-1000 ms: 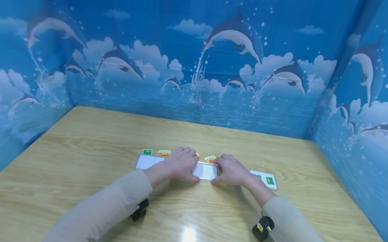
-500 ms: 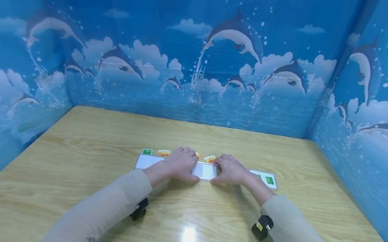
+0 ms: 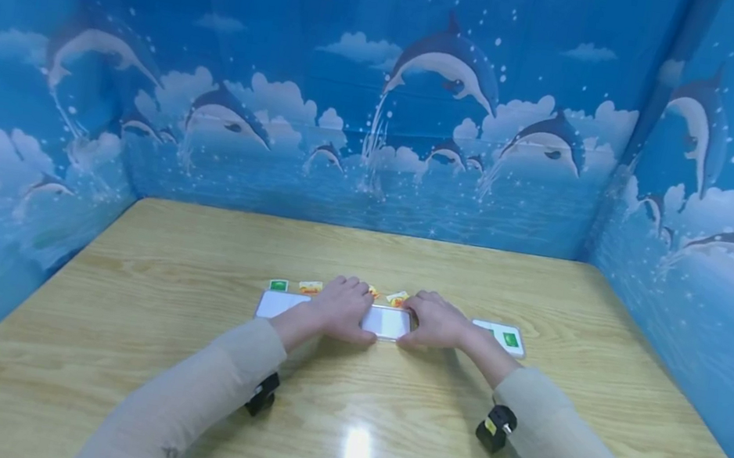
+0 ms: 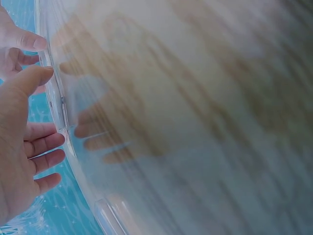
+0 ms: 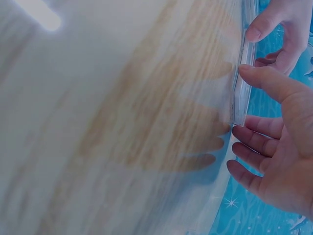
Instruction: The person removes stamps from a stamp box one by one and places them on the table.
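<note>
Head view: between the table's (image 3: 424,420) side edges, a white panel (image 3: 386,323) is gripped by half-curled left hand (image 3: 342,310) and right hand (image 3: 436,322).

On the wood-grained table (image 3: 278,445) lie small cards (image 3: 311,287) and what seem three white trays (image 3: 385,323).

shallow white tray (image 3: 386,324), clear-rimmed, rectangular, pale plain face. lies flat on worktop (image 3: 423,427), slightly right of and below centre in head view; left end hidden there. glossy rim shows at upper left in left wrist view, upper right in right wrist view.
</note>
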### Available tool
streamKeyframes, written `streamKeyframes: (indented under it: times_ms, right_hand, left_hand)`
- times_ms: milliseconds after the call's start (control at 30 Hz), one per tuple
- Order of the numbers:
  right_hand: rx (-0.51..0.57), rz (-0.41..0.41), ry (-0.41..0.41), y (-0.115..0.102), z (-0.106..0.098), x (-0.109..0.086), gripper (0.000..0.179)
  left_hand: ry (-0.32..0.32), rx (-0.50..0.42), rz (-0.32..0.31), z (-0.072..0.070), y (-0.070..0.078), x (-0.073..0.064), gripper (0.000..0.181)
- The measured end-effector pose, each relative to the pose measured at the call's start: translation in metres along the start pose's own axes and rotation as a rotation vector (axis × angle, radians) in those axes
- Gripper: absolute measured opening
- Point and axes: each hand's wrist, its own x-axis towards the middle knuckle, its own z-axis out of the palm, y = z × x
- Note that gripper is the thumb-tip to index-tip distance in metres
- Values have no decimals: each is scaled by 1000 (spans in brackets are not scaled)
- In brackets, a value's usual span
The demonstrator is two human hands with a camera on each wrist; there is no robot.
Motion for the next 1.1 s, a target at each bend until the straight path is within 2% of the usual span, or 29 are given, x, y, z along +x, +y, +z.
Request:
streamKeyframes:
  times_ms: [333, 500, 700, 900, 1100]
  right_hand:
    - [-24, 4, -2, -2, 0, -2, 63]
    - [-38, -9, 24, -2, 2, -3, 69]
    - [-79, -98, 84, -2, 3, -5, 71]
    - [-187, -215, 128, -2, 4, -5, 63]
    - [-225, -213, 102, -4, 6, -4, 60]
  left_hand:
    - [-9, 4, 2, 1, 0, -1, 68]
    - [-11, 7, 1, 2, 1, -2, 70]
    - [5, 0, 5, 3, 1, -3, 69]
    - [27, 35, 23, 2, 2, -4, 64]
    - [22, 47, 39, 0, 3, -4, 62]
